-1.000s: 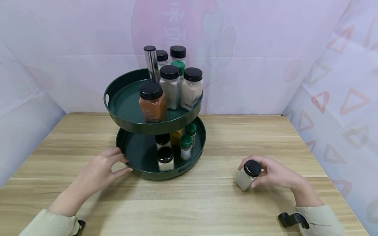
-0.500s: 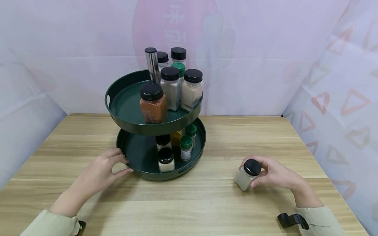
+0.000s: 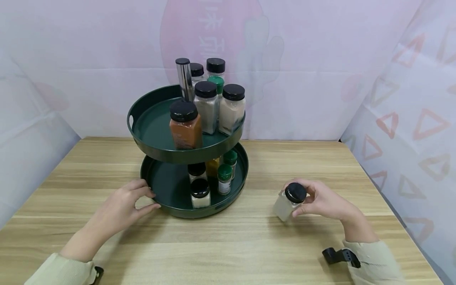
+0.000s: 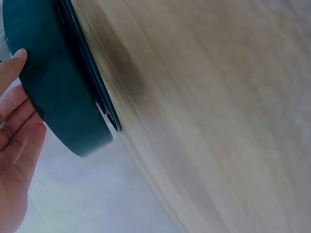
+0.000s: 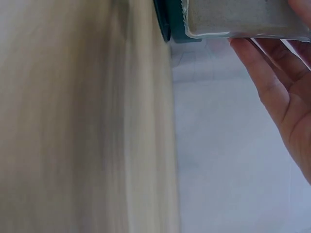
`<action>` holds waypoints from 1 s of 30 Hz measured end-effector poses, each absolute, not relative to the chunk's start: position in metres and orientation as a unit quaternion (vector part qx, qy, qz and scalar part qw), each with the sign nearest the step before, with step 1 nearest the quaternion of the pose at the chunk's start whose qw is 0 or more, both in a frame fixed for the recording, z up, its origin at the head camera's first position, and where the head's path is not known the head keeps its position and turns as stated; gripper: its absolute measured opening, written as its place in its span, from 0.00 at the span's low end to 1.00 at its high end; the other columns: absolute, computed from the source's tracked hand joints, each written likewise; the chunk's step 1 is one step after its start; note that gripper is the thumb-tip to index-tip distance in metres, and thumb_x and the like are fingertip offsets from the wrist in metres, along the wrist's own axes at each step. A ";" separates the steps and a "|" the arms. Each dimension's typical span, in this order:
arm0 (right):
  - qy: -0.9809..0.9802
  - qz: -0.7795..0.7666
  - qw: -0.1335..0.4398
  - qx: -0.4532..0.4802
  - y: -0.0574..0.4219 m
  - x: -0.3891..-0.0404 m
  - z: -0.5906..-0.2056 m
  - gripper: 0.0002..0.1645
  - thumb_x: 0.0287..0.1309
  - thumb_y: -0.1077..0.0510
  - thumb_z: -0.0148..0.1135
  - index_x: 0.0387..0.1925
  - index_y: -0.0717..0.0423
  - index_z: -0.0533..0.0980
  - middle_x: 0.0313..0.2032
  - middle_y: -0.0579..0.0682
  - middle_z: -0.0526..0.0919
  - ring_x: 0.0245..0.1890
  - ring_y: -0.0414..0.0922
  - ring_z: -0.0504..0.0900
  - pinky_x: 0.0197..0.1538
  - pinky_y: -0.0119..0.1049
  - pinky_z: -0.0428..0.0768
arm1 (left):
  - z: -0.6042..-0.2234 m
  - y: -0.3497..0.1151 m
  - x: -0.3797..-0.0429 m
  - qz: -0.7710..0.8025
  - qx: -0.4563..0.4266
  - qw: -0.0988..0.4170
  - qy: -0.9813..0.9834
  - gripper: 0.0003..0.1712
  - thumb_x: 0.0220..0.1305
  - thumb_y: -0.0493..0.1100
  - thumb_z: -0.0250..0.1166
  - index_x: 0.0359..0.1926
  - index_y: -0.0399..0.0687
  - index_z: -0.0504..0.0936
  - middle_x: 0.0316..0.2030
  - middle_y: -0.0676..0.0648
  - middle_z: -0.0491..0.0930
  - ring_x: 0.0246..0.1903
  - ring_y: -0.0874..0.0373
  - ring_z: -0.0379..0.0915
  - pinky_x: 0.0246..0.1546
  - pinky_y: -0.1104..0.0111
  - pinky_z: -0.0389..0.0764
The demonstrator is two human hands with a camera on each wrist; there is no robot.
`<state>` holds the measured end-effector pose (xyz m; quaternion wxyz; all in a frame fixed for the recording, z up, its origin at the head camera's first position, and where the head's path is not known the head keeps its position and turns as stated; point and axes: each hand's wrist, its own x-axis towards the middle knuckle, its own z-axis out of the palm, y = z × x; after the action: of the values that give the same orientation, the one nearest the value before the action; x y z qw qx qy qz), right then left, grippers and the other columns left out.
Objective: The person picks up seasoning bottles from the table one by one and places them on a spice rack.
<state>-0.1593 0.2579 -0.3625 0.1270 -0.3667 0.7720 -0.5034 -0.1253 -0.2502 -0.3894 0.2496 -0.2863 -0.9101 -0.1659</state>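
In the head view my right hand (image 3: pixel 320 199) grips a square clear jar (image 3: pixel 284 207) with a black lid and pale powder inside. The jar tilts, its lid leaning right, and its lower part is close over the table. The right wrist view shows the jar's side (image 5: pixel 243 18) between thumb and fingers. My left hand (image 3: pixel 121 204) touches the outer wall of the lower tray (image 3: pixel 192 213) of a dark green two-tier turntable, thumb and fingertips resting at its left front rim. In the left wrist view straight fingers (image 4: pixel 31 153) lie against the green wall (image 4: pixel 58 92).
The upper tray (image 3: pixel 149 144) carries an orange-brown spice jar (image 3: pixel 186 132), several pale jars and a steel post (image 3: pixel 184 81). Below stand a small black-lidded jar (image 3: pixel 200 200) and a green-capped bottle (image 3: pixel 224 184), among others. Printed cloth hangs behind the wooden table (image 3: pixel 228 253).
My right hand has moved left and slightly away from me, carrying the jar with it. The left hand stays at the lower tray, and the turntable has not turned.
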 end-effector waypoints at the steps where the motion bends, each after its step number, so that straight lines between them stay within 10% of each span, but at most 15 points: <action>1: 0.769 -0.504 0.126 -0.373 0.255 -0.160 -0.361 0.32 0.45 0.69 0.76 0.55 0.62 0.75 0.53 0.46 0.82 0.52 0.35 0.80 0.47 0.35 0.86 | -0.389 -0.250 -0.125 -0.166 -0.287 0.250 -0.910 0.15 0.38 0.42 0.83 0.29 0.55 0.86 0.31 0.58 0.78 0.29 0.63 0.77 0.32 0.78 0.78; 30: 0.764 -0.506 0.125 -0.380 0.183 -0.175 -0.340 0.34 0.43 0.66 0.79 0.55 0.59 0.76 0.51 0.53 0.82 0.51 0.43 0.80 0.53 0.38 0.85 | -0.391 -0.251 -0.126 -0.165 -0.287 0.244 -0.911 0.15 0.38 0.41 0.83 0.29 0.51 0.85 0.30 0.56 0.77 0.29 0.62 0.77 0.30 0.71 0.82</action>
<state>-0.1755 0.1834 -0.3398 0.1253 -0.3796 0.7645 -0.5058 -0.1259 -0.2515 -0.3906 0.2444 -0.2872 -0.9113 -0.1651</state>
